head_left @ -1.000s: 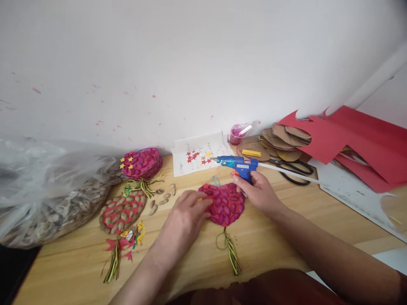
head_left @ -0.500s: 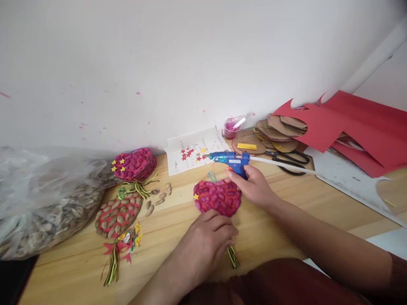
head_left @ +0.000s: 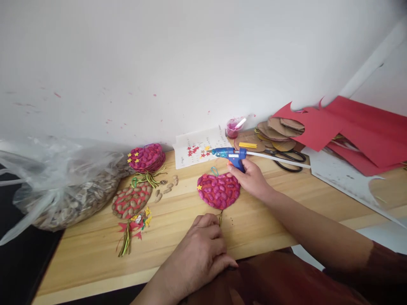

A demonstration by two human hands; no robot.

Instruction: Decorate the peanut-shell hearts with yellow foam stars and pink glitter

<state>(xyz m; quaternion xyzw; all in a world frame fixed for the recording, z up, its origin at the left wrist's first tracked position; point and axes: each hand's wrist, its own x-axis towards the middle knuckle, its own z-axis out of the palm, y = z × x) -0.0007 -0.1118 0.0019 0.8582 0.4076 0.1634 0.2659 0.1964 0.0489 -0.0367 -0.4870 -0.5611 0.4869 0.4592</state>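
My right hand (head_left: 253,180) is closed round the handle of a blue hot glue gun (head_left: 235,160). A long white glue stick (head_left: 276,158) runs out of its back, and its nozzle points left over a sheet with small stars. Below the gun lies a peanut craft (head_left: 219,192), a round of pink-painted peanuts on red with a blue-green loop on top and one yellow star (head_left: 199,187) at its left edge. My left hand (head_left: 203,243) is curled at the table's front edge over the craft's tassel (head_left: 220,217); only a few strands show beside the fingers.
A plastic bag of peanuts (head_left: 79,199) stands at left. Near it lie stacked pink crafts (head_left: 148,156), an unpainted peanut craft (head_left: 132,200) and loose peanuts (head_left: 163,192). Behind are a paint cup (head_left: 232,128), scissors (head_left: 289,160), cardboard rounds (head_left: 276,131) and red paper (head_left: 359,131).
My left hand has slid down from the craft's lower edge towards the table's front edge, now covering most of the tassel. The glue gun stays in my right hand. The view has shifted slightly.
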